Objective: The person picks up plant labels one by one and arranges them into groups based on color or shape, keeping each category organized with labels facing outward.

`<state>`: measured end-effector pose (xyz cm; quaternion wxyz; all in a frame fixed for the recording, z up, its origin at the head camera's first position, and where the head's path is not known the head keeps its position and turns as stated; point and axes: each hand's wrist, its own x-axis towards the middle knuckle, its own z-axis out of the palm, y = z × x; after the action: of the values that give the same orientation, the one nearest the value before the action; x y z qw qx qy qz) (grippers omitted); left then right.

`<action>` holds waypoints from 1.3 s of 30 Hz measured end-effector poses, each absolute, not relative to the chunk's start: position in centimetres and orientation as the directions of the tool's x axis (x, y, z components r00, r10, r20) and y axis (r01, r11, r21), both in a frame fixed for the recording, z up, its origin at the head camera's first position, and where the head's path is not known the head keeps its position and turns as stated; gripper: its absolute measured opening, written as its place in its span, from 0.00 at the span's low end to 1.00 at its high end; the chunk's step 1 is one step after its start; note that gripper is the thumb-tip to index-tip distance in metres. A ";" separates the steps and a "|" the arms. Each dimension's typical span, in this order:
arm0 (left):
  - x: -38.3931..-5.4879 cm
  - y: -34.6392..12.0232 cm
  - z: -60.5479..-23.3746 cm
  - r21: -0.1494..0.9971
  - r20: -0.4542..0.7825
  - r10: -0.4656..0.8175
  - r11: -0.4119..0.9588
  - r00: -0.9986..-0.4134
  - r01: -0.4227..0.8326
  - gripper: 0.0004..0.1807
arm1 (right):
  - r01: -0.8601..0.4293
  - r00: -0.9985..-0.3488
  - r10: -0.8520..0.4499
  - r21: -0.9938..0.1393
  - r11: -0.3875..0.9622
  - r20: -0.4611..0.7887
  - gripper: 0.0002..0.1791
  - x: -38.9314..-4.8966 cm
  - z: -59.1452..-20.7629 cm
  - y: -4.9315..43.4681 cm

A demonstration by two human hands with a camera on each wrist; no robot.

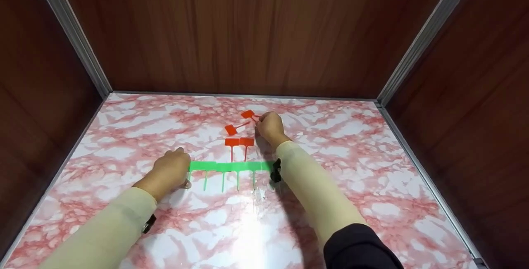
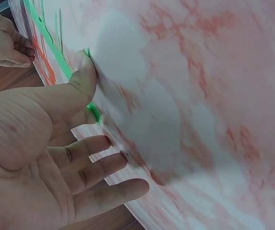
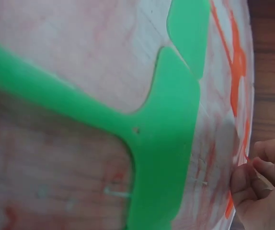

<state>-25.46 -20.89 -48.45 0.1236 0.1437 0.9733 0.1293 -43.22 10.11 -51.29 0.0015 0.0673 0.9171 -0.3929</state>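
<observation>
Green T-shaped plant labels [image 1: 224, 167] lie side by side in a row, stems towards me. At its left end my left hand [image 1: 170, 167] touches the last green label [image 2: 95, 111], thumb by the stem tip and index finger by the head; the other fingers are extended. Farther back, my right hand [image 1: 270, 126] pinches the stem of a red plant label [image 1: 247, 114] between thumb and fingertips. A second red stem shows beside it, its head hidden. A tilted red label [image 1: 231, 129] lies just left of that hand.
Two red labels [image 1: 232, 141] stand side by side above the green row, stems towards it. The pink-and-white marbled tabletop [image 1: 351, 157] is enclosed by brown wood-grain panels [image 1: 248, 33] at the back and both sides. My right forearm covers the green row's right end.
</observation>
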 end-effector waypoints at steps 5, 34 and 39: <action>-25.7 -20.6 -48.8 0.215 -0.239 0.269 0.952 -0.933 0.219 0.25 | 0.098 -0.994 0.104 -0.681 0.726 -0.032 0.09 -43.5 -51.4 9.9; -25.8 -20.5 -48.4 0.239 -0.226 0.285 0.943 -0.932 0.231 0.29 | 0.114 -0.990 0.136 -0.722 0.683 -0.028 0.14 -44.8 -52.6 9.7; -25.9 -20.2 -48.4 0.202 -0.247 0.268 0.954 -0.931 0.221 0.27 | 0.121 -0.991 0.124 -0.673 0.730 -0.043 0.08 -48.5 -55.2 11.4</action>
<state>-25.87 -20.17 -48.36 0.1370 0.1247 0.9789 0.0856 -48.51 11.40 -55.24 -0.0024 0.0658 0.9301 -0.3615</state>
